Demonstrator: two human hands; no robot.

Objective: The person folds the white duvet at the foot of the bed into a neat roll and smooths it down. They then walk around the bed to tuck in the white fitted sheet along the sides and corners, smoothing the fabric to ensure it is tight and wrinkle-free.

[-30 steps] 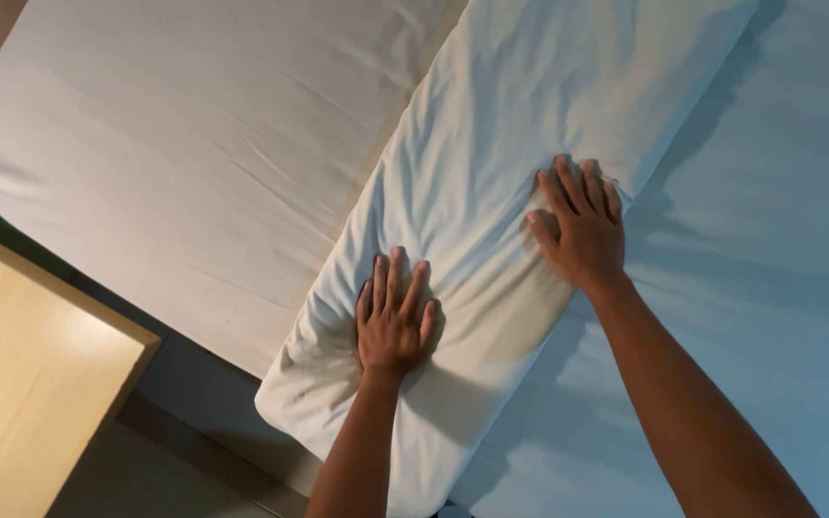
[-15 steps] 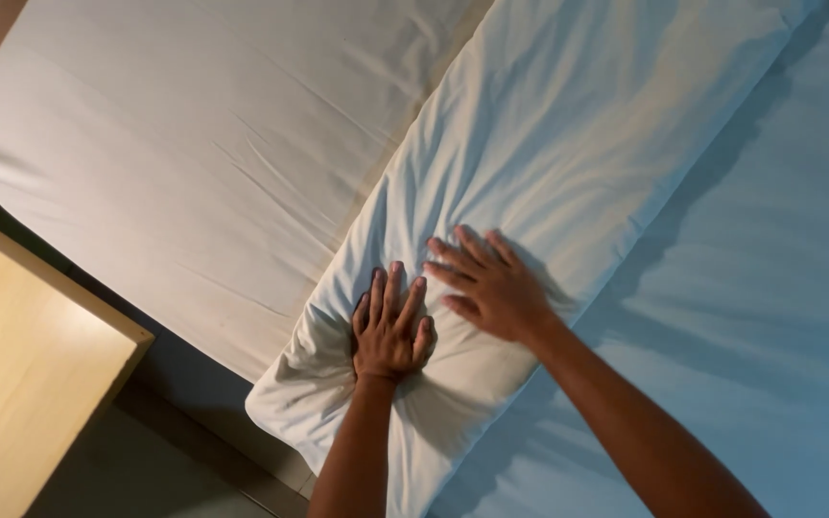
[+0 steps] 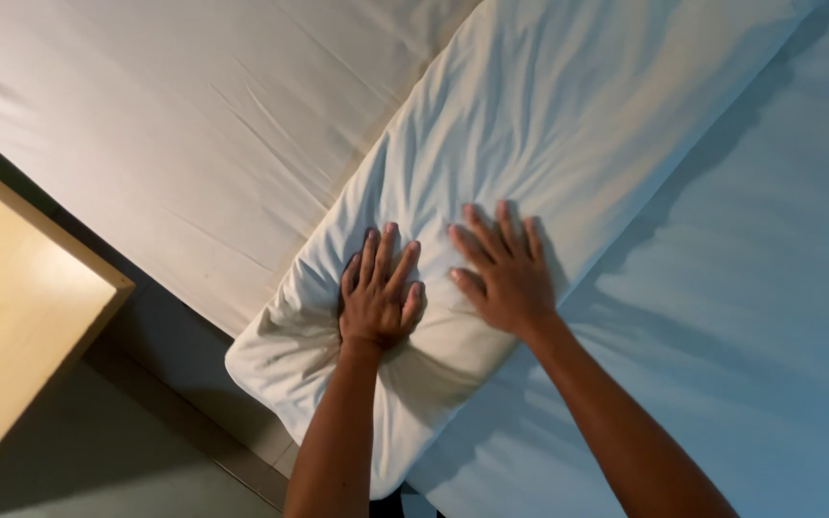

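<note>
Item, nearest: two bare forearms entering from the bottom edge, both reaching up onto a white pillow (image 3: 530,182). Left hand (image 3: 379,293): palm down, fingers spread and extended, pressed flat into the near end of the pillow; nothing gripped, the cloth dented beneath it. Right hand (image 3: 503,273): likewise flat and open, fingers splayed, laid on the pillow just beside the left, thumb towards it; nothing held. Pillow: long, in a white case, lying aslant across the bed from lower left to upper right, its near corner overhanging the bed's edge above the floor; fine creases radiate from the pressing hands, while the far stretch lies fairly smooth. Judged state of the work: the pillow appears already placed on the bed and its far part evened; the near end under the palms remains rumpled and seemingly still to be flattened, and the overhanging corner is not yet squared to the edge. Beside it, right: bedsheet (image 3: 769,317), pale blue in this light, lightly wrinkled. Beyond, upper left: a second white pillow or bolster (image 3: 203,125), touching the first along its long side. Lower left: corner of a light wooden bedside surface (image 3: 11,317), standing apart from the bed, with grey floor (image 3: 117,470) between.
</note>
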